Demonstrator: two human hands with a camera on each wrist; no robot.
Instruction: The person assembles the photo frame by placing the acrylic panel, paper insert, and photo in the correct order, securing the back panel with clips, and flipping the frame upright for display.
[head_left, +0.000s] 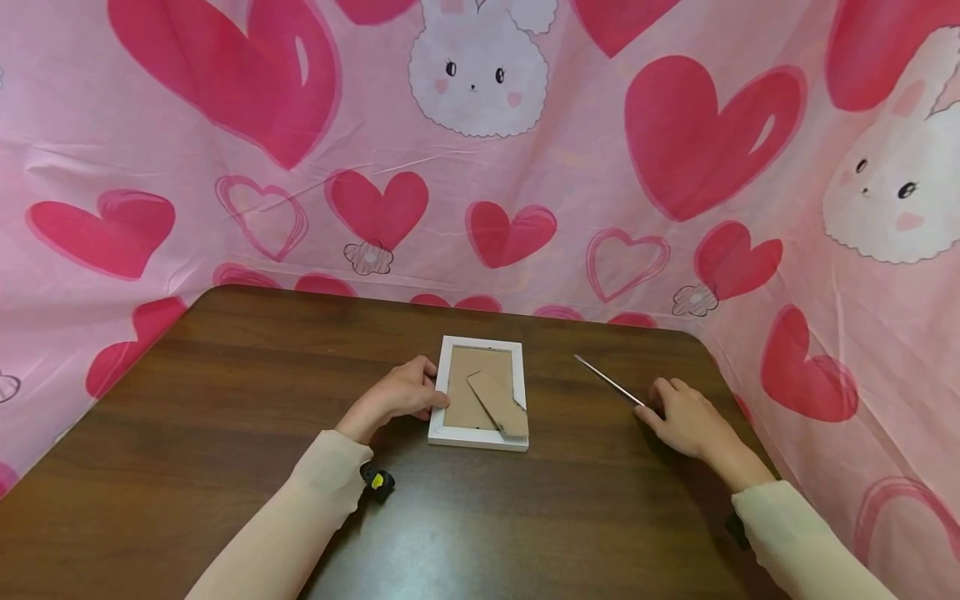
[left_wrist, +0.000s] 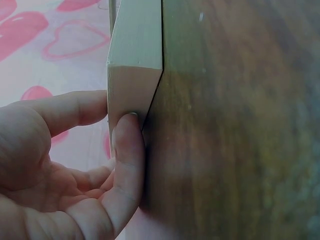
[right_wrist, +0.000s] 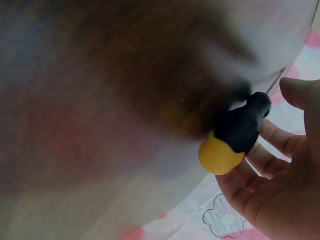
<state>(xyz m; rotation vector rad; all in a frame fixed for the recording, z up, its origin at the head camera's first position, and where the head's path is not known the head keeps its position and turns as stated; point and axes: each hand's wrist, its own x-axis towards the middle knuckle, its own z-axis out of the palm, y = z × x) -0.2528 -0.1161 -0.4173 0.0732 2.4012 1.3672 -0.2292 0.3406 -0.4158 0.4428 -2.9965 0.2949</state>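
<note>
White picture frame (head_left: 465, 408) lies back side up, pinched at its 9 o'clock edge

The picture frame rests on the brown wood-grain tabletop (head_left: 225, 400), its longer sides running roughly from 12 to 6 o'clock. A plain white border surrounds a tan backing board (head_left: 493, 360), with small dark specks near the inner edge at 12 and 6 o'clock. A tan stand (head_left: 501, 404) slants across the backing board from about 11 towards 5 o'clock, its lower end lapping over the white border; a dark line follows its 9 o'clock side. From the left wrist, the frame's side looks smooth, pale and fairly thick.

The left hand (head_left: 395, 392) pinches the border between thumb and fingers. At 3 o'clock from the frame, well apart, lies a screwdriver (head_left: 611, 382), its slim metal shaft pointing to 10 o'clock and its handle (right_wrist: 239, 127) black with a rounded yellow end. The right hand (head_left: 686, 419) is at that handle, thumb standing away, the other fingers loosely bent beside it; their tips are partly hidden, so I cannot tell how firmly they touch.

Beyond the tabletop, at 12 o'clock, hangs pink cloth (head_left: 562, 150) printed with hearts and white rabbits.
</note>
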